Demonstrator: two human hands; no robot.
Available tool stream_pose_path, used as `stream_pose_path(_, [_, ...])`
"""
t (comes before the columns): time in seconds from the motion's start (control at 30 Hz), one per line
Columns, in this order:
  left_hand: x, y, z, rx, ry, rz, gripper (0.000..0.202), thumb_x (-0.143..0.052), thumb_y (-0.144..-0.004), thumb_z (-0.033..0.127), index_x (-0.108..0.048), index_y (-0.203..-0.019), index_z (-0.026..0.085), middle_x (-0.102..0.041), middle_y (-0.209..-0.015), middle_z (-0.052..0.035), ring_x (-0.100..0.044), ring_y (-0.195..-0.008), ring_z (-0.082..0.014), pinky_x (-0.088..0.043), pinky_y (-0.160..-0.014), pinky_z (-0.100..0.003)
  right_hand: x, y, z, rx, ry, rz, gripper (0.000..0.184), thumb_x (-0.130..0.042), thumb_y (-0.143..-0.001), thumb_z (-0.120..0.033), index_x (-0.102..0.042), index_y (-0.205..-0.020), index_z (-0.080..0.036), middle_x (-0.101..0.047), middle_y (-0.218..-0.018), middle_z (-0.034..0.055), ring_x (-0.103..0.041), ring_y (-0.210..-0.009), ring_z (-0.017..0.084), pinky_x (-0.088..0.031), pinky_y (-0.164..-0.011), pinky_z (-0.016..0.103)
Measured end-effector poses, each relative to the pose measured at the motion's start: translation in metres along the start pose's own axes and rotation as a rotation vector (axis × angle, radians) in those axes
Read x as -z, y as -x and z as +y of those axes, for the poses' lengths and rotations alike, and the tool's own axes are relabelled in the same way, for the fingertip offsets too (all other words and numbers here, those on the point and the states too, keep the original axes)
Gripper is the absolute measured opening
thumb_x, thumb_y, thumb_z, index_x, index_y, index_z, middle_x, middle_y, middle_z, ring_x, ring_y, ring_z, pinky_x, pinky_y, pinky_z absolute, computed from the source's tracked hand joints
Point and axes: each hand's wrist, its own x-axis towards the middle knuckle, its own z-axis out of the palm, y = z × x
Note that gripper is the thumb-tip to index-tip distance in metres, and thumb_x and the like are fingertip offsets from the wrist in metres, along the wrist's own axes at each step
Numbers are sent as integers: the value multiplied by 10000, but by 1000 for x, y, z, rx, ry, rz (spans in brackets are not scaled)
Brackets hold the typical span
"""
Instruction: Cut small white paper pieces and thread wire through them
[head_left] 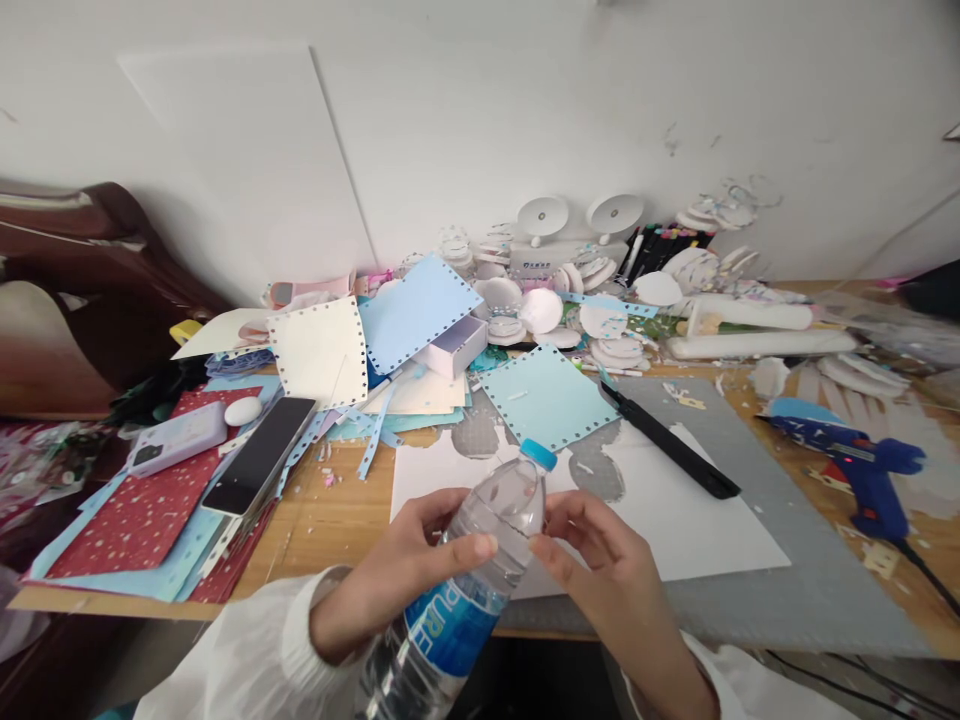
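A clear plastic water bottle (454,625) with a blue label and blue cap leans over the table's front edge, its cap end pointing up and away. My left hand (416,555) is wrapped around the upper body, thumb across the front. On the other side, the thumb and fingertips of my right hand (600,560) pinch at the bottle's shoulder. A thin, jagged dark line, perhaps a cut, runs across the clear plastic between my hands. Beyond the cap lies a light teal paper square (551,398) with a star border. A black utility knife (671,440) rests to its right.
White board (697,530) with cut-out holes lies on a grey cutting mat (832,590). A blue glue gun (862,460) stands at right. At left are a black phone (259,455) and coloured papers (142,500). White discs (540,310) and scraps crowd the back.
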Motion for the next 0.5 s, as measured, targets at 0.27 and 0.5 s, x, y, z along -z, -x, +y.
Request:
stream_pose_path(0.27, [-5, 3, 1, 49, 32, -2, 507, -712, -694, 523, -678, -978, 105, -682, -876, -72, -589, -796, -195, -428, -712, -277, 5, 6, -10, 147, 145, -94, 238, -619, -817, -351, -520, -661, -200, -594, -773, 35, -585, -765, 178, -490, -682, 268])
stream_pose_path(0.5, [-8, 8, 2, 23, 80, -50, 543, -742, -677, 497, -627, -1072, 142, -674, -1024, -80, -591, -934, -226, -436, -814, -305, 4, 12, -2, -66, -110, -79, 289, -740, -713, -369, -499, -758, -215, -611, -759, 8, -615, -739, 158, -521, -659, 241])
